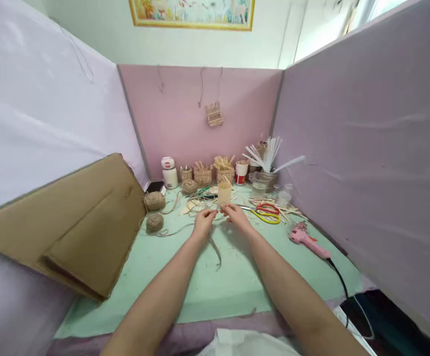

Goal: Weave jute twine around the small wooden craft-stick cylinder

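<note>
My left hand [203, 222] and my right hand [234, 216] are close together above the green table, thumbs and fingers pinched. Between their fingertips runs thin brown twine [215, 248], whose loose end trails from my left hand toward me. Just beyond my fingertips stands a small pale wooden piece [224, 193], upright; whether my fingers touch it I cannot tell. Scissors [267, 213] with red and yellow handles lie to the right of my right hand. Left of my left hand are twine balls [154, 223], with strands running across the table.
A cardboard sheet [88, 232] leans at left. Along the back stand a white bottle [169, 174], stick-filled baskets [203, 176], a red-and-white cup [241, 173] and white strips [270, 154]. A pink glue gun [309, 241] with a black cord lies at right.
</note>
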Demonstrator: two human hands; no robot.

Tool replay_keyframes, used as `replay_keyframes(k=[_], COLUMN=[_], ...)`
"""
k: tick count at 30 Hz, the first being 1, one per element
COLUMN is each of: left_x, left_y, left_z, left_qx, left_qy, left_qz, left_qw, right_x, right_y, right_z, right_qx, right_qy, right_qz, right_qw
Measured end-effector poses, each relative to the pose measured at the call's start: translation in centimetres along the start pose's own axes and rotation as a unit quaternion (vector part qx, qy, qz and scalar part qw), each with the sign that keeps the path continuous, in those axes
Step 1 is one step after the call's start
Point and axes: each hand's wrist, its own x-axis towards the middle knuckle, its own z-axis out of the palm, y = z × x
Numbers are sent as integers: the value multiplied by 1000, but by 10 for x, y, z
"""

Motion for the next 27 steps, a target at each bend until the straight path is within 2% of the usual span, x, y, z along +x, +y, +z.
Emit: replay_keyframes(k=[3, 6, 8, 10, 13, 17, 22, 27], left_x=[-3, -3, -3, -4, -5, -5, -4, -4], left_y=[-2, -3, -3, -3, -3, -4, -6, -3], left_z=[1, 1, 1, -1, -4, -6, -6, -4], left_qx=[0, 25, 70, 137, 215, 249, 251, 205], left_qy=[-16, -10, 33, 82, 80, 60, 63, 63], left_qz=[-9, 12, 69, 151, 222, 233, 248, 239], left_qw=[1000, 1000, 995, 976, 948, 938, 933, 947], right_x=[0, 2, 4, 6, 5, 1, 1, 1], right_y=[3, 8, 12, 14, 13, 13, 17, 17], right_z=[2, 3, 3, 3, 5, 7, 10, 11], right_qx=[0, 7, 2, -15, -45, -75, -74, -79], right_qy=[-21, -21, -9, 4, 6, -10, 32, 31], right_qz=[-30, -56, -69, -82, -108, -150, -174, -190], right_qw=[999, 998, 998, 996, 993, 986, 981, 978])
